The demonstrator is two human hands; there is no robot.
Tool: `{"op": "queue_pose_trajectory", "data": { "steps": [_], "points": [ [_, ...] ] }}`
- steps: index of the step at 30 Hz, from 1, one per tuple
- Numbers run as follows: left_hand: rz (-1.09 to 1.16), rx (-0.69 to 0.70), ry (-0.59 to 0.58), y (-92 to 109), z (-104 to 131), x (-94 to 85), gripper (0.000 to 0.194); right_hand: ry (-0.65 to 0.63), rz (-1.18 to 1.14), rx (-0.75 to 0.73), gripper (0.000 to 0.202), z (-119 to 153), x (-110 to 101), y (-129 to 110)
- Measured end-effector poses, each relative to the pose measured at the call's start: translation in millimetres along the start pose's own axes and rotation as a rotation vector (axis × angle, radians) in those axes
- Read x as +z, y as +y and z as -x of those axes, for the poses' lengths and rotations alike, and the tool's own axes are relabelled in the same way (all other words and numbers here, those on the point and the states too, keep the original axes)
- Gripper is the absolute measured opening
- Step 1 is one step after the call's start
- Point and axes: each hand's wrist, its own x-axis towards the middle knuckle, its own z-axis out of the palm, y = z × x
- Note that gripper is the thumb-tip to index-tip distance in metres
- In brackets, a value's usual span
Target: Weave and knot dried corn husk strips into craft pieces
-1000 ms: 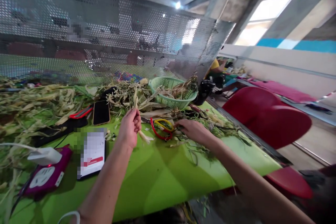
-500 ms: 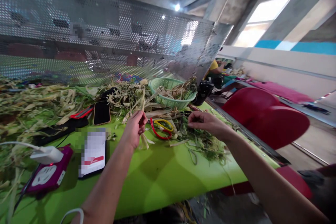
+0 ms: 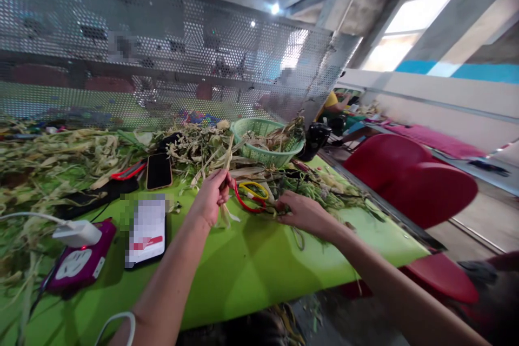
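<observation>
My left hand is closed around a bundle of dried corn husk strips, which stand up above the fist and fan out below it. Just right of that fist lie scissors with red and yellow handles. Beyond them, my right hand is low over the table, fingers bent together at the edge of a pile of green and dry plant fibres. What sits between those fingertips, if anything, is too small to make out.
A green plastic basket with dry husks stands behind. Left are a dark phone, a lit phone, a red cutter and a purple power strip with a charger. Husks cover the far left; a red chair stands right.
My right hand has moved left and down, closer to the scissors. My left hand keeps its grip on the husk strips and has shifted slightly right in view.
</observation>
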Motion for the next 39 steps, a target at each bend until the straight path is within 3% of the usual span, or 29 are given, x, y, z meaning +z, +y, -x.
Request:
{"op": "queue_pose_trajectory", "data": {
  "steps": [2,5,8,11,17,22,27,31,39],
  "points": [
    [0.006,0.006,-0.004,-1,0,-0.6,0.026,-0.011,-0.059,-0.038,0.013,1,7,1],
    [0.008,-0.002,-0.012,-2,-1,-1.6,0.026,-0.08,-0.337,-0.082,0.011,0,5,2],
    [-0.002,-0.026,-0.033,-2,-1,-1.4,0.024,-0.163,-0.629,-0.05,0.023,-1,-9,-1],
    [-0.014,-0.063,-0.072,-2,1,2.2,0.023,-0.159,-0.762,-0.053,0.029,2,-27,-9],
    [-0.065,-0.161,-0.325,-12,16,22.4,0.027,0.044,-0.942,-0.027,0.026,10,-54,-30],
    [-0.057,-0.23,-0.439,-16,26,32.3,0.034,0.248,-1.052,-0.017,0.023,7,-62,-32],
    [-0.022,-0.229,-0.465,-10,27,30.1,0.033,0.456,-1.047,-0.013,0.023,3,-70,-25],
    [-0.011,-0.26,-0.474,-9,27,27.8,0.032,0.539,-1.021,-0.032,0.021,1,-76,-19],
    [0.087,-0.143,-0.346,3,21,21.6,0.03,0.75,-0.883,-0.104,0.024,2,-93,-14]
  ]
}}
